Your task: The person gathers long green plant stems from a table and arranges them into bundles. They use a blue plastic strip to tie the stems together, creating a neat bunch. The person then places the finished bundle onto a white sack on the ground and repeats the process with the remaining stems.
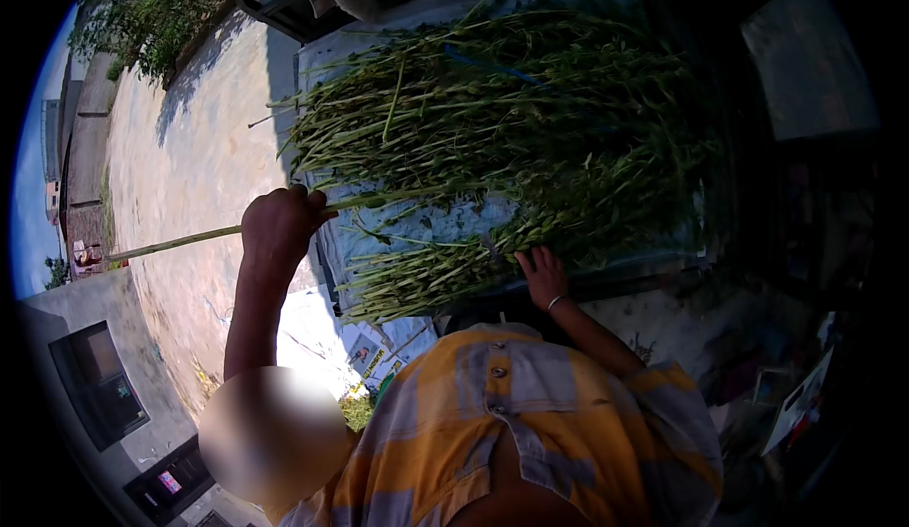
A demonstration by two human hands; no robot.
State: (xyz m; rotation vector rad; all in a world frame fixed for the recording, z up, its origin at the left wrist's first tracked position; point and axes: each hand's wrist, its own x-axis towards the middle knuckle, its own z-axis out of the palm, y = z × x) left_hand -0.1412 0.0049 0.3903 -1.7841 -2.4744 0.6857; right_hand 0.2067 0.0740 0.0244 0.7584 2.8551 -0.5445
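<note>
My left hand (282,219) is closed in a fist around a long green plant stalk (180,241). Its bare end juts out to the left past the table, while its other part runs right over the cut plants. My right hand (544,279), with a bracelet at the wrist, rests at the near edge of a smaller bundle of stalks (407,281), its fingers stretched out and apart. Behind lies a large heap of leafy stalks (417,120), cut ends toward the left. A thin blue strip (492,65) crosses the heap.
A pale sheet (445,222) covers the table under the plants. A dark chair (275,1) stands at the far left corner. Printed paper (365,347) lies below the table's near left side. Sunlit concrete ground (204,158) stretches to the left; the right side is in deep shade.
</note>
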